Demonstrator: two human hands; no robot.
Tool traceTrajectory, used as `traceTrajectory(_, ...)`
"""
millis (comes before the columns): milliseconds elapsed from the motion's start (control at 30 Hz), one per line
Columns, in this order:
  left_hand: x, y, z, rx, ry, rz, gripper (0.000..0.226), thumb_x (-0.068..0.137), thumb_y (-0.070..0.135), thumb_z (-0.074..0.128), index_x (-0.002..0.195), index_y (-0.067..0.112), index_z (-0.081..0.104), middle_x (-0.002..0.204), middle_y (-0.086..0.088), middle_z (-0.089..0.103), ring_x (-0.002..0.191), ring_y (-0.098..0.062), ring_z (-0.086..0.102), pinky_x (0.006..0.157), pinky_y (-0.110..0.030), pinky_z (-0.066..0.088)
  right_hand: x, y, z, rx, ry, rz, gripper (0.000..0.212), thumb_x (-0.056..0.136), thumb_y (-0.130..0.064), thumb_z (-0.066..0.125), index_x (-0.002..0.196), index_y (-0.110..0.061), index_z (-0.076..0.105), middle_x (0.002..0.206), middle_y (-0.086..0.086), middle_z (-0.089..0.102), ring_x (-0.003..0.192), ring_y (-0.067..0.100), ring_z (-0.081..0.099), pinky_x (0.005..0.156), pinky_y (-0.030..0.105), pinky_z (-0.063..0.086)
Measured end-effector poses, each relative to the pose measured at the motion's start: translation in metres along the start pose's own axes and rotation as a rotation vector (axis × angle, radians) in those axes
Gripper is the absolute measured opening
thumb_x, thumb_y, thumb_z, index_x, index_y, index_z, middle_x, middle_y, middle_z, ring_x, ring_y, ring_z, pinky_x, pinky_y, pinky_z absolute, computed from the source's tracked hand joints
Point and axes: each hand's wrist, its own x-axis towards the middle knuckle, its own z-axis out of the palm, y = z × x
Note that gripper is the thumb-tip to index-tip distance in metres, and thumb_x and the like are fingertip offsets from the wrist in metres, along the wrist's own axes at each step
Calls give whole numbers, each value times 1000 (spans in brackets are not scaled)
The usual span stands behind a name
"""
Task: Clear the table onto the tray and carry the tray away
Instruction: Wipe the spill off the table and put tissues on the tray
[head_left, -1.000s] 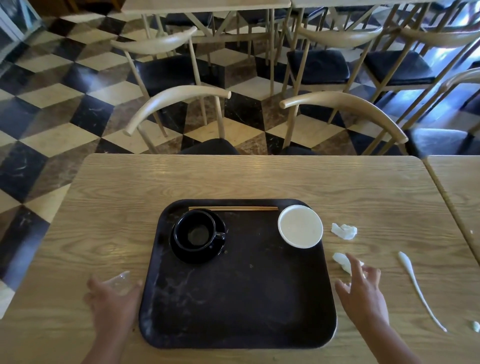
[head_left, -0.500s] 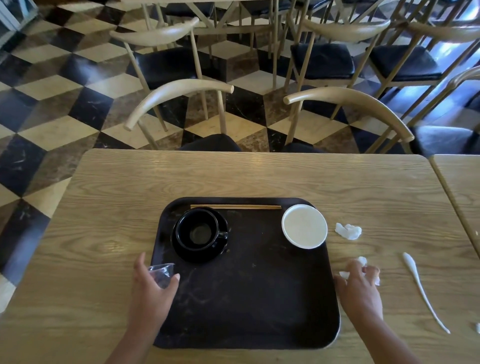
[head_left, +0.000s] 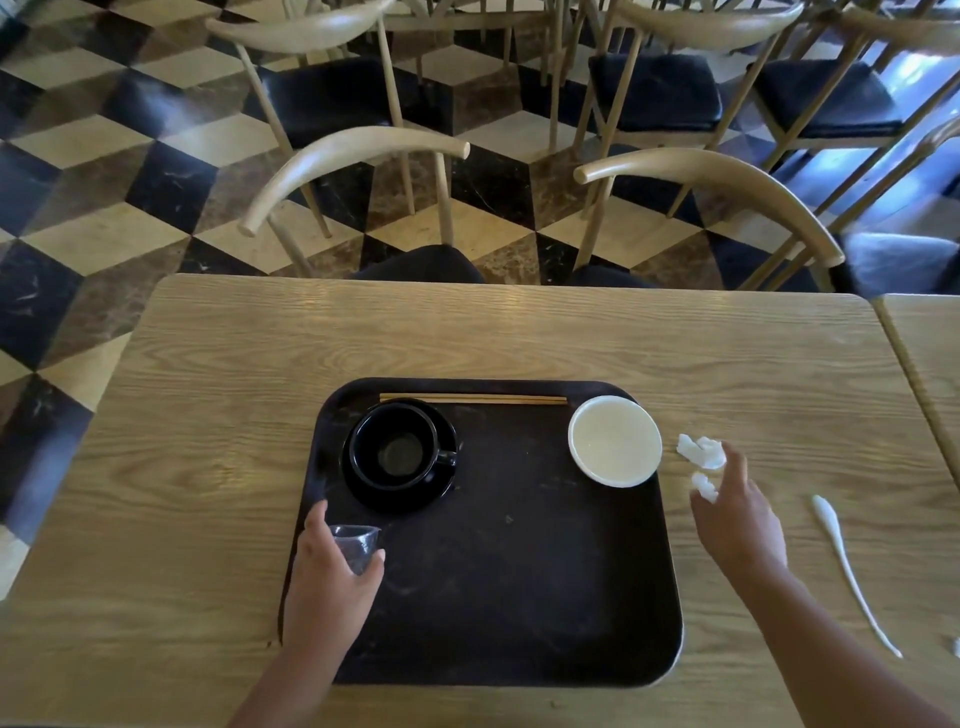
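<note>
Your left hand is gripping the clear cup over the tray; set it upright while your right hand (already pinching one tissue scrap) is gathering the other tissue.

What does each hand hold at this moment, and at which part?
The left hand holds a small clear glass cup around its side. The right hand holds a crumpled white tissue with its fingertips.
</note>
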Motion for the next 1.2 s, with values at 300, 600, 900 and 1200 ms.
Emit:
traceTrajectory(300, 1, -11, 10, 240, -34, 109, 92, 71, 34, 80, 144, 7, 30, 122, -11, 58, 109, -30, 57, 86, -44, 54, 34, -17, 7, -54, -71, 89, 60, 90, -19, 54, 144, -31, 33, 103, 15, 65, 78, 30, 50, 64, 37, 42)
traceTrajectory(600, 3, -18, 12, 307, -20, 122, 81, 70, 32, 81, 133, 4, 38, 123, -18, 49, 111, -34, 53, 82, -46, 55, 10, -20, 7, 76, 20, 34, 32, 87, -16, 58, 117, -22, 49, 86, 9, 60, 74, 31, 51, 67, 37, 42)
traceTrajectory(900, 1, -12, 9, 262, -24, 84, 102, 71, 33, 82, 147, 10, 18, 130, -20, 46, 114, -36, 52, 85, -48, 55, -71, -30, 26, 259, -9, -5, 30, 88, -22, 59, 117, -26, 53, 95, 6, 65, 86, 34, 59, 74, 40, 46)
traceTrajectory(1200, -18, -18, 1, 284, -41, 95, 103, 72, 26, 82, 149, 5, 18, 130, -23, 47, 115, -38, 50, 88, -47, 51, -87, -30, 58, 125, -173, -194, 69, 91, -21, 53, 150, -40, 22, 107, 3, 54, 80, 25, 54, 70, 38, 45)
